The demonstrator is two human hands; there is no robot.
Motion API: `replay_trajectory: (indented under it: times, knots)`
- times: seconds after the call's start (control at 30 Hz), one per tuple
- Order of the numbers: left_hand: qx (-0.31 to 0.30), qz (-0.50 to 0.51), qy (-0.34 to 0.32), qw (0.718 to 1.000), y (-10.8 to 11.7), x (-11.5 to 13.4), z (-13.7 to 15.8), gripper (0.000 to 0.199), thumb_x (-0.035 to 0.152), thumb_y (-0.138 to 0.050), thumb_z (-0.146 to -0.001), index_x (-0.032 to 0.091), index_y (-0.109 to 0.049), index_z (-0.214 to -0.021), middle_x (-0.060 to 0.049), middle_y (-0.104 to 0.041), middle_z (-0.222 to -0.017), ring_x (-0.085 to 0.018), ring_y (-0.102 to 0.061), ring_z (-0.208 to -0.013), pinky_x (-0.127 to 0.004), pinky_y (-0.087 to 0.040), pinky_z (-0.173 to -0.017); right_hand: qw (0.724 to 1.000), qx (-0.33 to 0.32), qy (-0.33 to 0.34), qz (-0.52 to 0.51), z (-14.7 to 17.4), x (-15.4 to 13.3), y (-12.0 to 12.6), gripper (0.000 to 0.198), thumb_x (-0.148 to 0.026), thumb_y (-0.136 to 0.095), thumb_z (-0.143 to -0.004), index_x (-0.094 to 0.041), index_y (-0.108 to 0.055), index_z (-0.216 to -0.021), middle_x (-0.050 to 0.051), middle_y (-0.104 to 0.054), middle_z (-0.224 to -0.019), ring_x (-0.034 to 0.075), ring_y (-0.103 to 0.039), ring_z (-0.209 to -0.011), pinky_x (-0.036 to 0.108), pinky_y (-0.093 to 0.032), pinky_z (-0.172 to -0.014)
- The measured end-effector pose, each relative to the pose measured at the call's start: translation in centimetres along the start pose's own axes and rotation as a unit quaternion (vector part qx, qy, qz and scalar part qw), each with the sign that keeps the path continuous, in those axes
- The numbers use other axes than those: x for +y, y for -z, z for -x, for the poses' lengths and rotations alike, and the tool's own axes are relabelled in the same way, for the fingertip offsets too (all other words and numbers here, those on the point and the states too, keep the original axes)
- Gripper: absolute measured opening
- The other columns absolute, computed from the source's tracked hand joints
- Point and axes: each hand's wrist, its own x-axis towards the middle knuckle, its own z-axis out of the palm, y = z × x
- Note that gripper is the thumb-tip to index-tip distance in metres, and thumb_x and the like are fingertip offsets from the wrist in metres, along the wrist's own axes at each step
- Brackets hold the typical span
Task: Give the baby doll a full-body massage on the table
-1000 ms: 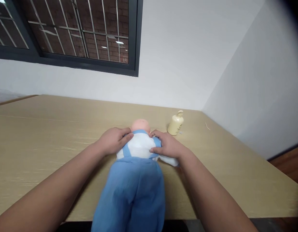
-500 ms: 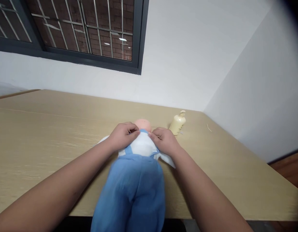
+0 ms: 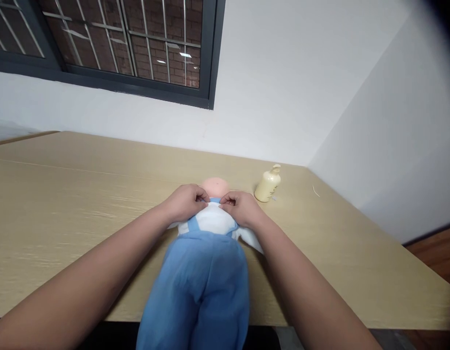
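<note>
A doll (image 3: 216,186) lies on the table with its bald, pinkish head away from me and its legs hanging over the near edge. It wears a white shirt (image 3: 214,218) with a blue collar (image 3: 215,200) and blue trousers (image 3: 206,262) with shoulder straps. At the left side of the neck, my left hand (image 3: 188,201) is closed, thumb and fingers pinching the collar. My right hand (image 3: 241,208) pinches the collar's right side in the same way. The fingertips partly cover the cloth they hold. White sleeves stick out beneath both wrists.
A pale yellow pump bottle (image 3: 267,185) stands on the wooden table (image 3: 82,209), beyond my right hand. A thin pale strip (image 3: 315,190) lies farther right. A white wall (image 3: 268,97) and a barred window (image 3: 137,43) rise behind the table.
My right hand has shifted slightly left, bringing its fingertips closer to my left hand along the collar. More of the doll's head shows. The view has tilted down a little.
</note>
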Motion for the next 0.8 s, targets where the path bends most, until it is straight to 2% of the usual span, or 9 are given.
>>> replay_trajectory:
  times: [0.07, 0.17, 0.33, 0.43, 0.63, 0.8]
  knots:
    - [-0.015, -0.025, -0.003, 1.0, -0.03, 0.07, -0.13, 0.015, 0.023, -0.06, -0.076, 0.021, -0.074, -0.083, -0.003, -0.072, -0.086, -0.022, -0.066, -0.078, -0.031, -0.048, -0.067, 1.0, -0.025, -0.011, 0.001, -0.12, 0.01, -0.03, 0.006, -0.026, -0.069, -0.079, -0.021, -0.073, -0.079, 0.001, -0.073, -0.08, 0.015, -0.064, -0.07, 0.026, -0.046, -0.06]
    - [-0.017, -0.045, -0.014, 0.999, -0.22, 0.09, -0.12, 0.014, 0.022, -0.058, -0.078, 0.022, -0.071, -0.083, -0.004, -0.069, -0.085, -0.022, -0.064, -0.078, -0.032, -0.046, -0.066, 0.998, -0.031, 0.019, 0.043, -0.19, 0.04, -0.13, 0.008, -0.025, -0.065, -0.082, -0.021, -0.069, -0.076, 0.001, -0.069, -0.076, 0.015, -0.06, -0.068, 0.025, -0.042, -0.059]
    - [0.032, -0.027, -0.039, 0.998, -0.71, -0.05, 0.37, 0.014, 0.019, -0.053, -0.082, 0.02, -0.068, -0.083, -0.005, -0.064, -0.089, -0.021, -0.062, -0.081, -0.032, -0.047, -0.071, 0.984, 0.044, 0.139, 0.106, 0.23, 0.13, -0.23, 0.006, -0.016, -0.061, -0.084, -0.02, -0.064, -0.08, 0.002, -0.065, -0.083, 0.017, -0.057, -0.08, 0.029, -0.043, -0.073]
    - [0.058, -0.008, -0.054, 0.997, -0.86, -0.12, 0.65, 0.014, 0.018, -0.051, -0.084, 0.02, -0.065, -0.082, -0.004, -0.063, -0.089, -0.02, -0.06, -0.081, -0.032, -0.047, -0.072, 0.976, 0.077, 0.173, 0.11, 0.6, 0.23, -0.23, 0.008, -0.015, -0.057, -0.086, -0.02, -0.063, -0.085, 0.003, -0.066, -0.086, 0.019, -0.057, -0.084, 0.031, -0.043, -0.08]
    - [0.074, -0.007, -0.035, 0.997, -0.84, -0.09, 0.72, 0.017, 0.025, -0.052, -0.088, 0.02, -0.068, -0.085, -0.004, -0.065, -0.087, -0.02, -0.061, -0.083, -0.033, -0.046, -0.075, 0.986, 0.079, 0.12, 0.08, 0.62, 0.31, -0.19, 0.014, -0.019, -0.056, -0.09, -0.022, -0.067, -0.082, 0.0, -0.069, -0.082, 0.017, -0.059, -0.08, 0.03, -0.043, -0.075]
    - [0.058, -0.009, -0.015, 0.998, -0.52, 0.21, 0.76, 0.018, 0.027, -0.059, -0.084, 0.02, -0.074, -0.09, -0.004, -0.068, -0.091, -0.02, -0.064, -0.084, -0.032, -0.047, -0.077, 0.992, 0.056, 0.096, 0.059, 0.16, 0.41, -0.27, 0.011, -0.019, -0.066, -0.083, -0.024, -0.074, -0.086, 0.001, -0.072, -0.088, 0.016, -0.061, -0.081, 0.028, -0.044, -0.076]
